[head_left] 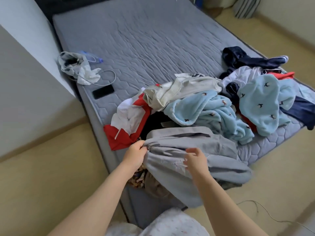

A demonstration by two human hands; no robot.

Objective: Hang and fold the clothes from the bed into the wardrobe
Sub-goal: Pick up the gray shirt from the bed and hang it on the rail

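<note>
The grey quilted mattress fills most of our view. A heap of clothes covers its near right corner. The largest piece is the grey garment, which lies at the near edge of the bed and spills over the side towards the floor. Behind it sit 2 light blue fleece pieces with small dark bird marks, side by side. A cream sweater lies on the far edge of the nearer fleece piece. A red and white garment lies to the left, and a navy garment lies farthest back.

Our left hand clenches a bunched fold at the grey garment's left edge, with the fabric fanning out rightward from the fist. Our right hand sits over the middle of the same garment, fingers loosely bent and blurred. We cannot tell whether it grasps any cloth or only touches it.

Well apart, near the wall side, lie a crumpled white cloth and a black phone.
</note>
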